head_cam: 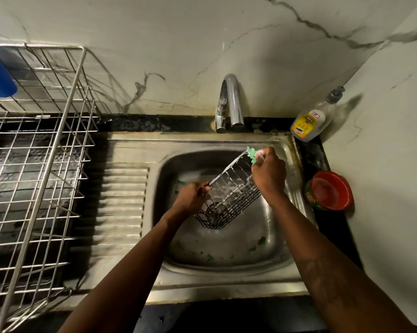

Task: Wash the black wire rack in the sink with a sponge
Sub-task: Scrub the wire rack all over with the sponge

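Gripping the near-left rim of the soapy black wire rack (229, 200), tilted over the steel sink (226, 267), your left hand (190, 198) steadies it while your right hand (268, 174) pinches the ragged green sponge (251, 153) against its far upper corner.

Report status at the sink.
Left hand grips rack, tilted in sink. Right hand holds sponge on rack's top corner. Nothing blocking.

Dim, yellowish light falls from the left, throwing the soap bottle (311, 118) shadow rightward onto the wall (382, 131). Wide-angle bending warps the edges (the dish rack (34, 164) especially), and the hands are slightly motion-blurred.
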A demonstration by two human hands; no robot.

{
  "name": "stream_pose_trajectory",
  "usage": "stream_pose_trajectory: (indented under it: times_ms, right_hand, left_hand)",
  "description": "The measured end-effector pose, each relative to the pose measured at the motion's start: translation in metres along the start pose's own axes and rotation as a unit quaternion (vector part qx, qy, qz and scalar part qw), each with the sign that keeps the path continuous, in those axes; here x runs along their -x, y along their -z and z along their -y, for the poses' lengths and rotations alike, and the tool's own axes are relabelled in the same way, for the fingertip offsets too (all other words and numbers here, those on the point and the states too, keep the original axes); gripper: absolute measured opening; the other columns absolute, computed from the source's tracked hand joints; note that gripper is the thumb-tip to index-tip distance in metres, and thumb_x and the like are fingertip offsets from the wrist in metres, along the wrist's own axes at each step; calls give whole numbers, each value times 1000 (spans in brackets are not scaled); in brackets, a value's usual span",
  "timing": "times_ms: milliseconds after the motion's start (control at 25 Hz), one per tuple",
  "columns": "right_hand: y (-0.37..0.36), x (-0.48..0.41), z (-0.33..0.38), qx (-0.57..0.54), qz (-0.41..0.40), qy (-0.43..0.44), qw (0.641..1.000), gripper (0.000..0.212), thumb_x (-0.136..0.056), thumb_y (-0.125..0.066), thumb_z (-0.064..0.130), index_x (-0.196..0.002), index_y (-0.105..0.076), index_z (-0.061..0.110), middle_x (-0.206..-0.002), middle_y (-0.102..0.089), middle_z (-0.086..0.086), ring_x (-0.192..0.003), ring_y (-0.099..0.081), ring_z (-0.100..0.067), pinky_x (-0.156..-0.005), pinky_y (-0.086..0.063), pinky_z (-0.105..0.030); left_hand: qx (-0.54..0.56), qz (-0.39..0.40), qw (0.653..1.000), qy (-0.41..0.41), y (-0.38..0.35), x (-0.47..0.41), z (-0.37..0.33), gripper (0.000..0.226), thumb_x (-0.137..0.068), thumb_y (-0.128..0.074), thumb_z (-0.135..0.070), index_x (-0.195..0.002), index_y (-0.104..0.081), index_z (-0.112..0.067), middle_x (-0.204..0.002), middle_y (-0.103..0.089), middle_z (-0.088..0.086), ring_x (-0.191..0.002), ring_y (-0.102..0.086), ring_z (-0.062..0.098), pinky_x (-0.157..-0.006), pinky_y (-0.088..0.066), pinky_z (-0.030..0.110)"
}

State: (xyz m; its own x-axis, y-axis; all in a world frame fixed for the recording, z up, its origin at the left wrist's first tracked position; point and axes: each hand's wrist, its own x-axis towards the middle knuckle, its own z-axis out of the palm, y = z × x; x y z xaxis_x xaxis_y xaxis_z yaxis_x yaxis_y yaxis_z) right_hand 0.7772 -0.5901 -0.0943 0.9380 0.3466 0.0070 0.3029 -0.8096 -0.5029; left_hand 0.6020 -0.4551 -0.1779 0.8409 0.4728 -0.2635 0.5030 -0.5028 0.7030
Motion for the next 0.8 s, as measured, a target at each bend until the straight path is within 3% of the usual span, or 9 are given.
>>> stream_pose_trajectory:
  times_ms: [80,280,440,640,800]
  right_hand:
    - [7,5,14,-11,5,37,999,28,-90,-68,13,-116,-58,11,-107,-73,-15,-95,-70,-34,-67,-41,-26]
    - [17,20,29,-10,36,68,997,26,-93,-63,9,-118,-58,9,-104,-73,-14,-90,-71,-29,-58,-37,-18]
    - [15,39,40,16,51,143,988,22,-91,-59,12,-113,-59,15,-95,-74,-11,-86,-71,-29,-66,-56,-33]
    - [19,38,49,94,-5,178,979,21,-89,-63,21,-110,-64,19,-97,-73,-4,-85,-69,-24,-66,-48,-30]
    - [-9,46,38,32,90,209,973,28,-89,-66,7,-116,-69,11,-102,-70,-8,-90,-65,-20,-76,-58,-33]
  left_hand:
    - [22,-1,1000,-1,-1,-6,-21,22,-103,-51,-27,-92,-66,-15,-86,-72,9,-83,-68,30,-72,-51,37]
    - [249,-10,968,-16,2,-11,-68,25,-105,-44,-33,-92,-64,-23,-83,-72,2,-75,-66,16,-71,-57,39]
    - [324,-52,945,-1,6,-10,-74,41,-108,-42,-32,-83,-64,-8,-74,-63,1,-67,-56,9,-63,-47,25]
    - [369,-85,925,37,3,-4,-47,51,-97,-50,-49,-70,-61,-8,-70,-57,3,-73,-50,18,-77,-39,37]
    - [409,-89,907,41,10,-1,-44,48,-106,-43,-29,-85,-63,9,-71,-55,6,-72,-48,16,-72,-39,31]
